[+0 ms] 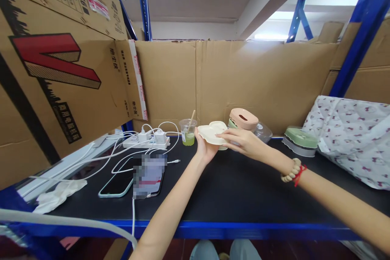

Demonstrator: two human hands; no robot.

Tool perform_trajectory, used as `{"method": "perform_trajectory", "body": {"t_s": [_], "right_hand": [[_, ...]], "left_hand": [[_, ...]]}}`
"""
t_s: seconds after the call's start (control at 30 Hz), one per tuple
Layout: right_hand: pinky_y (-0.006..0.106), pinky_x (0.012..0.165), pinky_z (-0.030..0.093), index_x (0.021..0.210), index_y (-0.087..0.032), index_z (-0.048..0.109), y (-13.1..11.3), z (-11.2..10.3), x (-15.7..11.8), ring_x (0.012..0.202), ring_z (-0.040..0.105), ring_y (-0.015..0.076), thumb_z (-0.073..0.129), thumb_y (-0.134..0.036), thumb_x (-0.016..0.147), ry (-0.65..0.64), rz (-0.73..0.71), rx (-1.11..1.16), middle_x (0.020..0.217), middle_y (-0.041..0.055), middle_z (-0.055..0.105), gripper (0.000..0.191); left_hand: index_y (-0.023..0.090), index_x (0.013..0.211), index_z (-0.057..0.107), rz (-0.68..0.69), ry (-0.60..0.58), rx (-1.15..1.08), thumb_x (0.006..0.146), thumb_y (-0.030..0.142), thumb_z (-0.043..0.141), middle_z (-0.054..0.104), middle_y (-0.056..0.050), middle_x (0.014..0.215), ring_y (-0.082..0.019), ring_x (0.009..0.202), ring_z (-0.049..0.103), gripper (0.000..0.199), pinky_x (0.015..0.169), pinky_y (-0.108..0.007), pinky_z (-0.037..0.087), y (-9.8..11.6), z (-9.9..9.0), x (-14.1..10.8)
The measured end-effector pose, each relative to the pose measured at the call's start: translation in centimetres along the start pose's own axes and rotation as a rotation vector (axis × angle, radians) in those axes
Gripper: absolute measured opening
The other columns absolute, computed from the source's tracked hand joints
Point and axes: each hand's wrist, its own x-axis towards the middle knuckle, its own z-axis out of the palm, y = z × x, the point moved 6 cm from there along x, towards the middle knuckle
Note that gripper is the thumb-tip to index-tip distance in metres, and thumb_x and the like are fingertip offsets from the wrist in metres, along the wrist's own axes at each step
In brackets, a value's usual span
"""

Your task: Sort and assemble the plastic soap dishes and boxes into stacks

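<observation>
A cream-coloured, wavy-edged dish is held up over the back middle of the black tabletop. My left hand grips it from below and the left side, with the thumb along its edge. The fingers of my right hand rest on the dish's right side, palm facing down; whether they pinch it is unclear. Just behind my right hand stands a peach-coloured container with a slot in its top, above something green. Part of another cream piece shows under the dish, mostly hidden.
Phones, white cables and a power strip lie on the left. A plastic cup holds green drink and a stick. Clear plastic sits behind my right hand. A green-lidded container and a patterned bag are right. Cardboard walls the back.
</observation>
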Motion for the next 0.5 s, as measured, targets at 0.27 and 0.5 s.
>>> {"method": "perform_trajectory", "body": {"t_s": [0.27, 0.5], "right_hand": [[0.028, 0.066, 0.041, 0.091, -0.017, 0.069, 5.6, 2.7, 1.1, 0.077, 0.056, 0.0179, 0.050, -0.019, 0.086, -0.213, 0.253, -0.289, 0.086, 0.0101, 0.060, 0.020], [0.029, 0.068, 0.039, 0.089, -0.013, 0.070, 7.9, 6.3, 0.8, 0.081, 0.058, 0.0199, 0.061, -0.020, 0.080, -0.375, 0.442, -0.280, 0.088, 0.0118, 0.062, 0.015]], "left_hand": [[0.007, 0.138, 0.020, 0.069, 0.321, 0.539, 0.092, 0.047, 0.001, 0.047, -0.016, 0.125, -0.018, 0.102, 0.054, 0.064, 0.070, -0.022, 0.044, 0.1, -2.8, 0.7], [0.009, 0.130, 0.032, 0.229, 0.330, 0.903, 0.091, 0.025, 0.031, 0.035, -0.015, 0.136, -0.018, 0.122, 0.038, 0.041, 0.100, -0.029, 0.033, 0.6, -3.4, 1.1]]}}
